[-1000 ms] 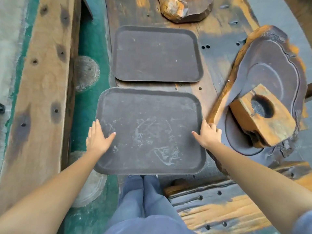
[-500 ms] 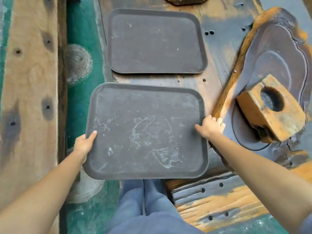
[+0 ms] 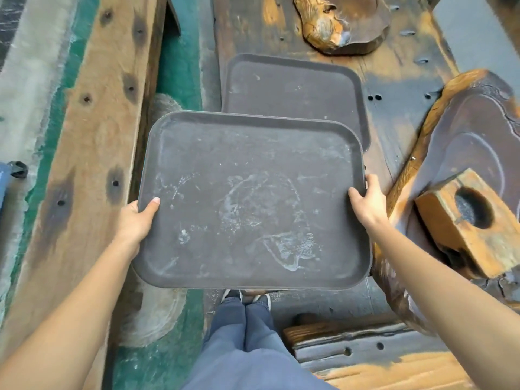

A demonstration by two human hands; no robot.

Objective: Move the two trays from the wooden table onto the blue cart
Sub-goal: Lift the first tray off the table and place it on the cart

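A dark, scuffed rectangular tray (image 3: 253, 198) is lifted off the wooden table (image 3: 394, 80) and held level in front of me. My left hand (image 3: 135, 220) grips its left edge with the thumb on top. My right hand (image 3: 368, 204) grips its right edge the same way. A second dark tray (image 3: 292, 88) lies flat on the table behind it, its near edge hidden by the held tray. A small blue corner (image 3: 4, 181) shows at the far left edge; I cannot tell whether it is the cart.
A wooden block with a round hole (image 3: 467, 220) sits on a carved slab (image 3: 472, 130) at right. A knotty wood piece (image 3: 337, 23) lies at the table's far end. A long plank (image 3: 92, 136) runs along the left over green floor (image 3: 180, 66).
Both hands went from resting at the near tray's sides to gripping its edges. The tray has come up off the table towards me and now overlaps the far tray.
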